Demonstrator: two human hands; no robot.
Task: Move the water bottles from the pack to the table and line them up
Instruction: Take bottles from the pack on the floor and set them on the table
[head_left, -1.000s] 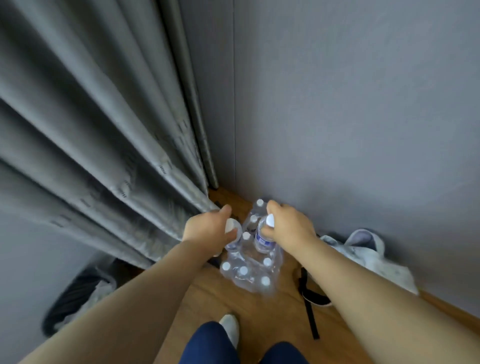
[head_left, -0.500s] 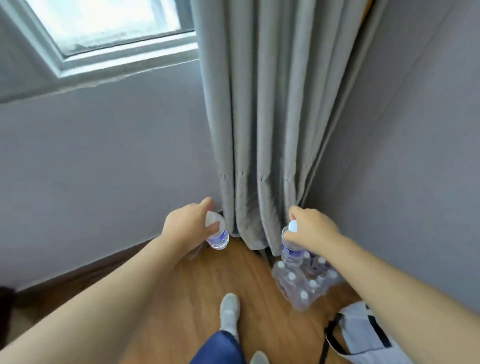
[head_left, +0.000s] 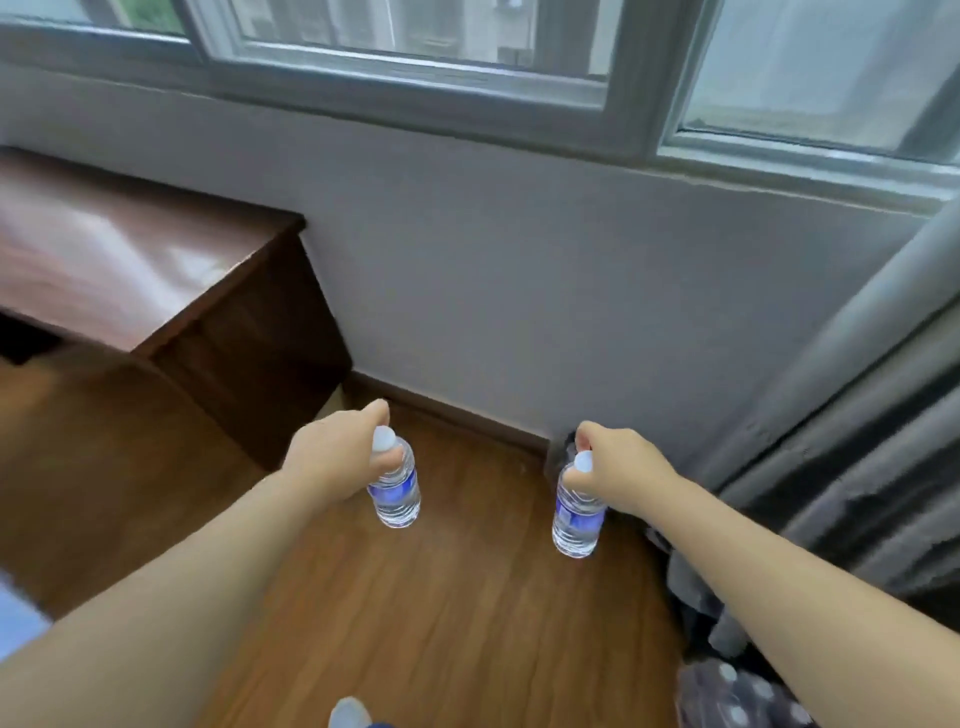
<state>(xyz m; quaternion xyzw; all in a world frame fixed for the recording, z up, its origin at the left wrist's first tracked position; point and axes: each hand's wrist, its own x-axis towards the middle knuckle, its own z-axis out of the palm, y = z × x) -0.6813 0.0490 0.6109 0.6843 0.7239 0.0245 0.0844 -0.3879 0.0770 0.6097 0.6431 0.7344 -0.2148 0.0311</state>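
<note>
Fingers of each hand pinch one bottle neck; slack grip risks drop before table, upper left.

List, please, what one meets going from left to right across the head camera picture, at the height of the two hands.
wooden table → left hand → left bottle → right bottle → right hand → grey curtain

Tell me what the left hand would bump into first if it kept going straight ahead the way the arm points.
Probably the grey wall just above the baseboard. The left hand, holding a water bottle, points up and right, passing right of the wooden table. Depth is hard to judge.
</note>
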